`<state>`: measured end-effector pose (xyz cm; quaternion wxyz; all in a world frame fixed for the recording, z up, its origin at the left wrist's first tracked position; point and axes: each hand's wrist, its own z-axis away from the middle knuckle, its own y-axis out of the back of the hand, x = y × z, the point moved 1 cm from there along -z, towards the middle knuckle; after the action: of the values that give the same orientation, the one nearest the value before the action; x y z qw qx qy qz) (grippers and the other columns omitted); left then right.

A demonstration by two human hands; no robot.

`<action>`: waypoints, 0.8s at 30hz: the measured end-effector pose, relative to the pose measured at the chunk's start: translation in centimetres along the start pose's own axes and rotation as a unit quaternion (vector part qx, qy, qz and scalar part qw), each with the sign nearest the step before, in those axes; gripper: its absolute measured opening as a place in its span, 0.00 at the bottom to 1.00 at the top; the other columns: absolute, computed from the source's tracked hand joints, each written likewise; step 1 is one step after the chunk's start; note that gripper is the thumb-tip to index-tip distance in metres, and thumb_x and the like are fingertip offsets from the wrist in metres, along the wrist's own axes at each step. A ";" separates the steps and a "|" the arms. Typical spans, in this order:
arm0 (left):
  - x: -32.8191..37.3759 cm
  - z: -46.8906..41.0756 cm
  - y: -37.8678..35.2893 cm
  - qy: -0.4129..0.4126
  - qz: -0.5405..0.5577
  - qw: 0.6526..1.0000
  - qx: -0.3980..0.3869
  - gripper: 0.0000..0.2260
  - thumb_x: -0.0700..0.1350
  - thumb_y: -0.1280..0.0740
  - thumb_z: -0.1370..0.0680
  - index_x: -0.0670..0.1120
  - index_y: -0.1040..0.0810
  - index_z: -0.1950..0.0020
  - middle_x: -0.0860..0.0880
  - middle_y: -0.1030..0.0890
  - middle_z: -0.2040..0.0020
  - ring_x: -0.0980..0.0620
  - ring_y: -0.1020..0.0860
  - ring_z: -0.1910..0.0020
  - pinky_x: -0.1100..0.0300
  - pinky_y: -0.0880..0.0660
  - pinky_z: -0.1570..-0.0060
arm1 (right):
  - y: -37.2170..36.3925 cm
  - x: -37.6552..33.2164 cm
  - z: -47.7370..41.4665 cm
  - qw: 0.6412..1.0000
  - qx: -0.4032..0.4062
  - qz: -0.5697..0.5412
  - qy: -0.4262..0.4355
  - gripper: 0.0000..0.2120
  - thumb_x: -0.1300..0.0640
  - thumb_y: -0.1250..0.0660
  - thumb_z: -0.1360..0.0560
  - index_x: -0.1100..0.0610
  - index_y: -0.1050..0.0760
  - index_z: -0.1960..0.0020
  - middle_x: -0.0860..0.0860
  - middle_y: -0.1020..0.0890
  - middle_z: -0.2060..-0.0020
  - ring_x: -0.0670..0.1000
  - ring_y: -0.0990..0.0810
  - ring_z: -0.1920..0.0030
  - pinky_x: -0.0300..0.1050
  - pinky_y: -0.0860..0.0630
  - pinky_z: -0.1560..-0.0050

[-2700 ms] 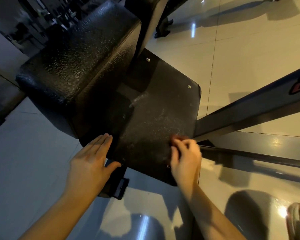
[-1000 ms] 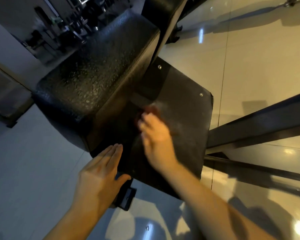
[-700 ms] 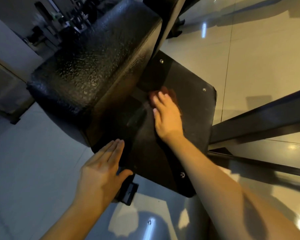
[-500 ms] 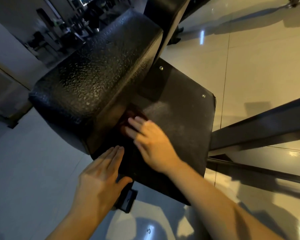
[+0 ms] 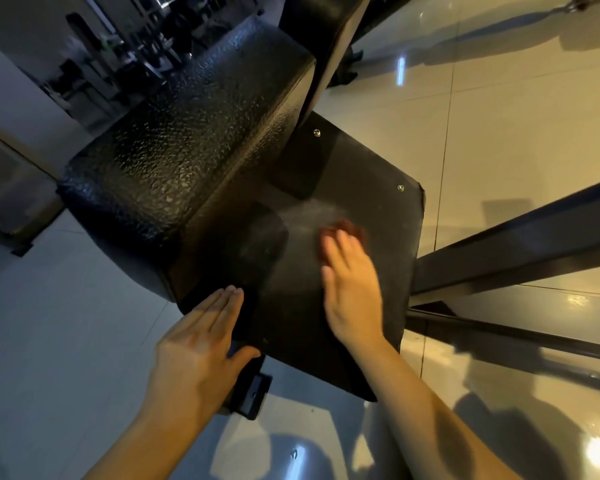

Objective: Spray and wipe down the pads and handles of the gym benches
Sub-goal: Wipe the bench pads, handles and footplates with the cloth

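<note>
A thick black textured bench pad [image 5: 174,161] fills the upper left. Below and right of it lies a flat black plate [image 5: 371,188] with screws at its corners and a pale wet smear in its middle. My right hand [image 5: 350,285] lies flat on the plate, fingers straight, pressing a reddish-brown cloth [image 5: 347,228] that shows only beyond the fingertips. My left hand [image 5: 201,348] rests flat on the plate's near left corner, fingers straight and together, thumb under the edge.
Two dark steel frame beams [image 5: 520,244] run out to the right over the glossy tiled floor [image 5: 516,109]. A black bracket [image 5: 250,393] sticks out under the plate by my left thumb. Dim gym equipment stands at the far upper left.
My right hand has slid the cloth from beside the pad's side wall out to the right, toward the middle of the plate. My left hand has stayed on the corner.
</note>
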<state>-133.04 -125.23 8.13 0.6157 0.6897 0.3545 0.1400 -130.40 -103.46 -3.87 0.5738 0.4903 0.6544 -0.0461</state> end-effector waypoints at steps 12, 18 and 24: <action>-0.1 -0.1 0.0 -0.008 -0.007 1.000 0.007 0.41 0.51 0.14 0.41 0.38 0.20 0.32 0.41 0.18 0.36 0.44 0.18 0.39 0.54 0.27 0.40 | -1.9 -4.3 -2.7 0.984 -0.070 -0.017 0.164 0.24 0.48 0.47 0.15 0.53 0.35 0.21 0.52 0.38 0.20 0.52 0.45 0.18 0.54 0.46 0.20; 0.2 -0.2 0.0 0.009 -0.017 1.000 -0.017 0.43 0.54 0.14 0.42 0.39 0.22 0.31 0.42 0.18 0.36 0.45 0.18 0.39 0.53 0.29 0.41 | -0.8 2.1 4.3 0.967 0.064 0.055 -0.239 0.25 0.47 0.49 0.15 0.54 0.38 0.21 0.56 0.36 0.21 0.56 0.41 0.20 0.62 0.39 0.22; 0.0 -0.2 -0.1 -0.003 -0.011 1.000 -0.008 0.41 0.51 0.13 0.42 0.38 0.20 0.33 0.41 0.18 0.37 0.44 0.17 0.40 0.54 0.27 0.40 | -1.8 -6.1 2.2 0.977 -0.098 0.002 0.187 0.25 0.48 0.46 0.15 0.51 0.37 0.20 0.52 0.41 0.18 0.53 0.48 0.18 0.54 0.50 0.19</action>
<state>-133.24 -125.11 8.04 0.6236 0.6813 0.3592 0.1339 -130.96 -109.35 -0.67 0.4867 0.4325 0.7507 0.1121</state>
